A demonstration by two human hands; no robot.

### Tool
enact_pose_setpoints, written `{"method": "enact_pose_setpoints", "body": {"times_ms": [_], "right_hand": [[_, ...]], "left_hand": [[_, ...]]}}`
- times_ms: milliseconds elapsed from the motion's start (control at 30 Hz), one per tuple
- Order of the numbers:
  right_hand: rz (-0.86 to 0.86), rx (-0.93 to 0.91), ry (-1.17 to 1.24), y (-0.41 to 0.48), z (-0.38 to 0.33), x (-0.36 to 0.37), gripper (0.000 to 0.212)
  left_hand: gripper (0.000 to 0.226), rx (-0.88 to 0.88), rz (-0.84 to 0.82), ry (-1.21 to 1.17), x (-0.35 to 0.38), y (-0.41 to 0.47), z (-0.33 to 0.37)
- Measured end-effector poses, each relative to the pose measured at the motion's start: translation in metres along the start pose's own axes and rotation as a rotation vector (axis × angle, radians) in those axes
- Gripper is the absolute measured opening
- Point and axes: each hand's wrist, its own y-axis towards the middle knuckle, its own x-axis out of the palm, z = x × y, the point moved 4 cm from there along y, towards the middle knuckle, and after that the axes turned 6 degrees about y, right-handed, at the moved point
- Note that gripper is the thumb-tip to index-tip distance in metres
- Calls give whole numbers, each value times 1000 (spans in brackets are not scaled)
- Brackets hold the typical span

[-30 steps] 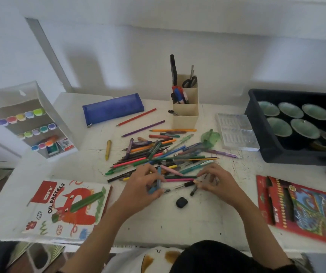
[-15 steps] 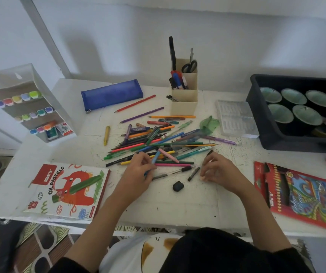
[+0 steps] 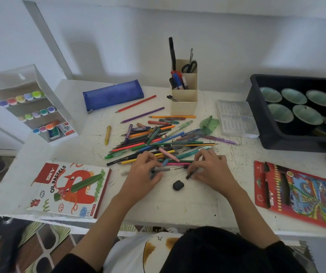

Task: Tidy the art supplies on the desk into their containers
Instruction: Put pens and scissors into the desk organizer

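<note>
The step in hand looks like sorting: pulling pens out of the near edge of the pile (image 3: 158, 140) of pens and pencils in the middle of the worktop (image 3: 187, 203). The left hand (image 3: 143, 172) has its fingers curled round a grey pen (image 3: 161, 169) that lies flat across the gap between the 2 hands. Something blue is tucked into the same grip, though I cannot tell what. The right hand (image 3: 212, 168) pinches a short black pen (image 3: 191, 173) between thumb and fingertips, its lower end touching the worktop. A black eraser (image 3: 178, 185) lies just in front of both hands, touching neither.

To do this well, gather by kind rather than by reach. Collect a small bundle in 1 hand, all tips pointing the same way, and feed it with the other. Lift pieces from the top of the pile; dragging one from underneath would likely send the crossed pencils rolling.

The pens probably belong in the card pen holder (image 3: 184, 103) behind the pile. It looks light and narrow, so lower the bundle in rather than dropping it. The coloured pencils would suit the red pencil box (image 3: 296, 196) on the right or the blue pencil case (image 3: 113, 95).
</note>
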Motion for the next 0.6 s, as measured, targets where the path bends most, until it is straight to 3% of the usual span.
{"method": "enact_pose_setpoints", "body": {"times_ms": [200, 333, 600], "right_hand": [[213, -115, 57, 5, 0, 5, 23], [401, -88, 218, 10, -2, -9, 18], [579, -41, 535, 44, -17, -59, 16]], "left_hand": [[19, -121, 36, -208, -12, 14, 4], [21, -163, 137, -314, -24, 23, 2], [20, -228, 267, -391, -51, 56, -7]]}}
